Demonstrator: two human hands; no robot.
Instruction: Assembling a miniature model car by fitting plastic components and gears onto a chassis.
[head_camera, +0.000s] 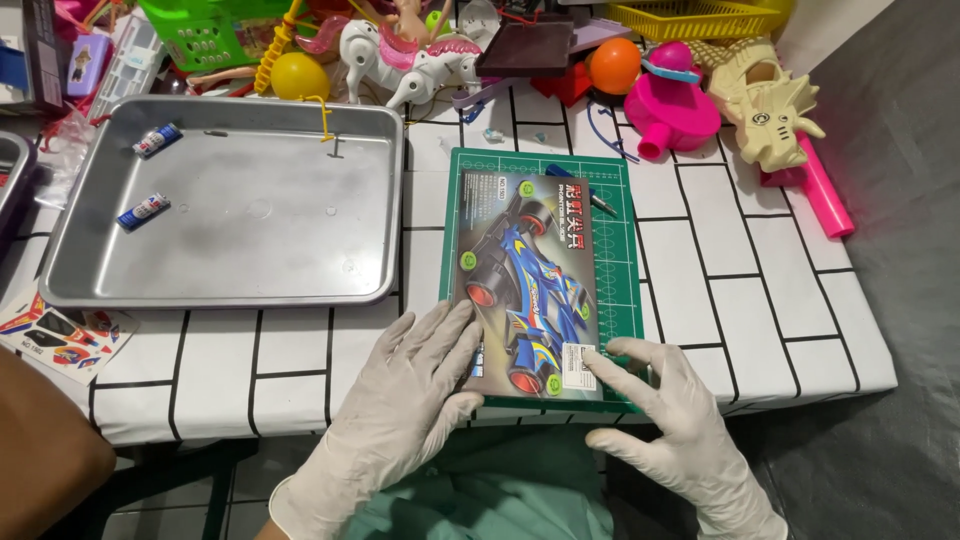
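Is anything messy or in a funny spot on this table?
Yes. Two small blue batteries lie loose in the silver metal tray, pointing different ways. Behind it, plastic toys are heaped untidily, including a white toy horse. The toy car box under both gloved hands lies straight on the green cutting mat.

Both hands wear thin, off-white disposable gloves of a latex-like material; the left hand, in the lower middle of the frame, shows the glove wrinkled over the knuckles and gathered in loose folds at the wrist, its cuff ending in a rolled rim near the bottom edge. The right hand, lower right of centre, has the same pale glove, creased along the fingers and running off the bottom edge; between the wrists shows a teal-green garment, softly folded.
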